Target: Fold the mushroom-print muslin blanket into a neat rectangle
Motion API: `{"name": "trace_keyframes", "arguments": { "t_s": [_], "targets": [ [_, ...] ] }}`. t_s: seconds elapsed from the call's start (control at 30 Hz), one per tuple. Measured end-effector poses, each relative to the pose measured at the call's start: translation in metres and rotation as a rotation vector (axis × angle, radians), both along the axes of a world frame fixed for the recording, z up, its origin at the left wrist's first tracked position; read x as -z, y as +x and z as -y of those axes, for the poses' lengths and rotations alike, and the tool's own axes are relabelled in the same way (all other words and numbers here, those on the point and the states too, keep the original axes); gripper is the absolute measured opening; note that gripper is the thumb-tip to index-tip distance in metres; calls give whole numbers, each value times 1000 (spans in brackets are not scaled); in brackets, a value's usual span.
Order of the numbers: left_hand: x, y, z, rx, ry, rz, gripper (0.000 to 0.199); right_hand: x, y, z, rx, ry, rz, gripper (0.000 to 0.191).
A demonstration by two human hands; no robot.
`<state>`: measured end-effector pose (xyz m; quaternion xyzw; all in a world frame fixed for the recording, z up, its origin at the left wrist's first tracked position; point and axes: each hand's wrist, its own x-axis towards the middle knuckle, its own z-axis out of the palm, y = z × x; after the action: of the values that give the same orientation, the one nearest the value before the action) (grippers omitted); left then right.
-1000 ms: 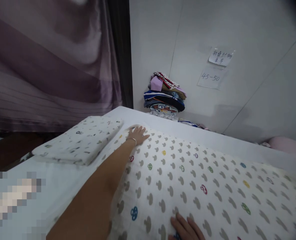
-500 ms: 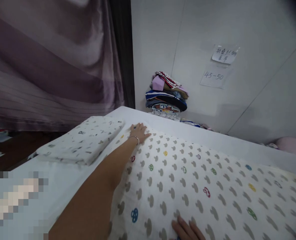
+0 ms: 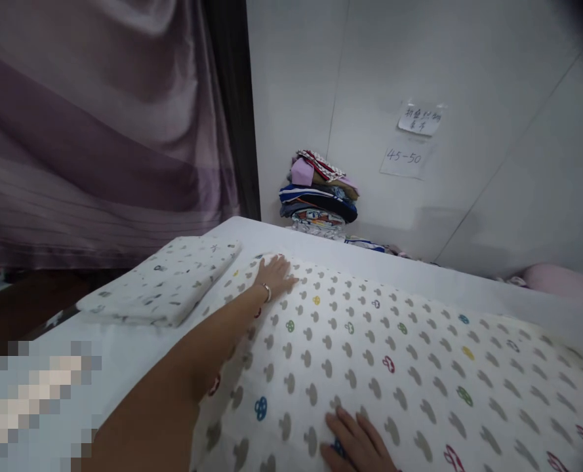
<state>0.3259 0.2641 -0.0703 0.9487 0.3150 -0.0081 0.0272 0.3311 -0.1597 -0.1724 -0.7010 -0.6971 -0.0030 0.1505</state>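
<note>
A white cloth (image 3: 370,347) printed with grey and coloured mushrooms lies spread over the white table. My left hand (image 3: 275,274), a bracelet at its wrist, rests flat on the cloth's far left part with its fingers stretched out. Nearer to me, at the bottom of the view, my right hand (image 3: 355,442) lies on the same cloth, fingers spread and holding nothing. Left of my left arm sits a folded white cloth (image 3: 168,282) with small scattered prints.
The white table (image 3: 252,229) runs along a grey wall bearing paper signs (image 3: 409,137). A stack of folded fabrics (image 3: 318,190) stands beyond the table's far edge. A purple curtain (image 3: 99,131) hangs at the left, and something pink (image 3: 561,282) shows at the far right.
The view has shifted slightly. My right hand shows more fully on the cloth. The cloth near my left forearm reaches further left, and both hands remain on it.
</note>
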Motion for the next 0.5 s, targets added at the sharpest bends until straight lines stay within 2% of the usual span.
{"name": "trace_keyframes", "arguments": {
  "t_s": [0.07, 0.13, 0.23, 0.3, 0.37, 0.43, 0.5],
  "targets": [
    [2, -6, 12, 36, -56, -5, 77, -13, 2, -2, -79, -33, -39, 80],
    [-5, -8, 21, 3, -123, -55, 77, -33, 2, -4, -79, -66, -80, 80],
    [-21, -7, 42, -32, -150, -107, 73, -68, -3, -3, -71, -116, -144, 68],
    [-25, -13, 70, 33, -141, -95, 71, -88, -8, -1, -49, -131, -178, 56],
    [-21, -29, 106, 166, -130, -67, 70, -102, -13, 1, -24, -132, -200, 48],
    [-12, -54, 143, 265, -113, -25, 68, -109, -16, 1, 0, -123, -210, 45],
    [-5, -81, 174, 253, -99, -1, 66, -112, -18, 0, 8, -113, -204, 44]
  ]
}}
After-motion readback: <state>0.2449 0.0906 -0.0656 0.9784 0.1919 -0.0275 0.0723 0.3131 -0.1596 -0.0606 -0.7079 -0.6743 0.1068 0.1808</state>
